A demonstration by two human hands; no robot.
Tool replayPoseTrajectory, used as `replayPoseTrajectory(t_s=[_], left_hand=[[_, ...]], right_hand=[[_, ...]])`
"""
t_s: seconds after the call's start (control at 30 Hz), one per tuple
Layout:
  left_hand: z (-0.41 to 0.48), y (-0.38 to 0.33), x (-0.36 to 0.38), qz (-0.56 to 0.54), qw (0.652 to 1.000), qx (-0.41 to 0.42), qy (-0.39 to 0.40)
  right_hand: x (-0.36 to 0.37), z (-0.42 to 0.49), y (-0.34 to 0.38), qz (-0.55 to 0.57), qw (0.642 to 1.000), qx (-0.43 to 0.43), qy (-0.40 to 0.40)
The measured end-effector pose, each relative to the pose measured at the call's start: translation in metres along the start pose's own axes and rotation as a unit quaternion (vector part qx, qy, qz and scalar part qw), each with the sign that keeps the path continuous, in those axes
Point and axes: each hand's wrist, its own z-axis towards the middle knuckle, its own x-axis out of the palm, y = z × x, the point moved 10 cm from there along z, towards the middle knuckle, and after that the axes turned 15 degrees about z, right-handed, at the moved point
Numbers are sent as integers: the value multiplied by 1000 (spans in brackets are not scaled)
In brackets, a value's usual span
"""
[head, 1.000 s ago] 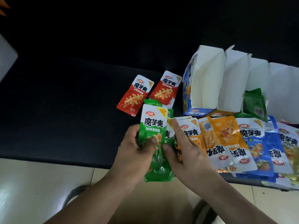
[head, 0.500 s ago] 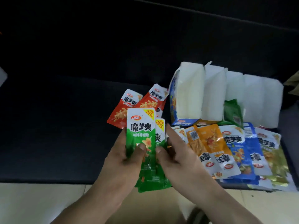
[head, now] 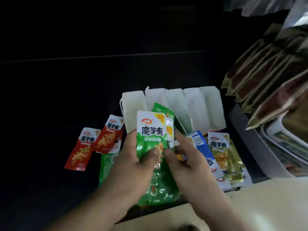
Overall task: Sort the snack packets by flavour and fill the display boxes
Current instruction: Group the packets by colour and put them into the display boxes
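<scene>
My left hand [head: 133, 157] and my right hand [head: 185, 155] together hold a stack of green snack packets [head: 151, 130] upright, thumbs pressed on the front one. The stack is lifted in front of a row of white display boxes [head: 196, 107] standing on the dark table [head: 50, 114]. Two red packets [head: 80, 147] lie flat to the left of the boxes. One more green packet [head: 106, 165] lies under my left wrist. To the right of my hands lie a blue packet [head: 201, 145] and yellow packets [head: 220, 152].
At the far right stands a rack or pile of brown and gold packets [head: 266, 67] above a white tray edge [head: 283, 147]. A pale floor [head: 250, 205] shows below the table's front edge.
Both hands have raised the green stack up and toward the white boxes. The view has swung right, bringing the brown packets at the right into sight.
</scene>
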Motion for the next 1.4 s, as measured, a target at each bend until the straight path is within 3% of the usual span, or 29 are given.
replayPoseTrajectory(t_s=[0.13, 0.27, 0.47, 0.6, 0.87, 0.97, 1.17, 1.4], left_hand=[[39, -46, 6, -17, 1000, -13, 12], [75, -60, 22, -11, 998, -53, 29], [85, -60, 26, -42, 995, -84, -20], [86, -76, 17, -55, 996, -55, -48], [90, -69, 16, 42, 992, -118, -32], [92, -63, 23, 10, 993, -116, -17], [84, -47, 38, -226, 964, -136, 18], [79, -21, 26, -147, 981, -129, -11]], right_hand=[[-46, 23, 12, 104, 992, -1, -69], [-57, 36, 8, 129, 991, 19, -31], [-63, 44, 9, 3, 1000, -22, 15], [-65, 44, 17, 46, 995, -70, 47], [-52, 49, -10, 72, 992, -14, 104], [-58, 52, -15, 61, 995, -20, 82], [-63, 87, -9, 94, 995, 11, -11], [-85, 88, -19, -50, 988, -29, -142]])
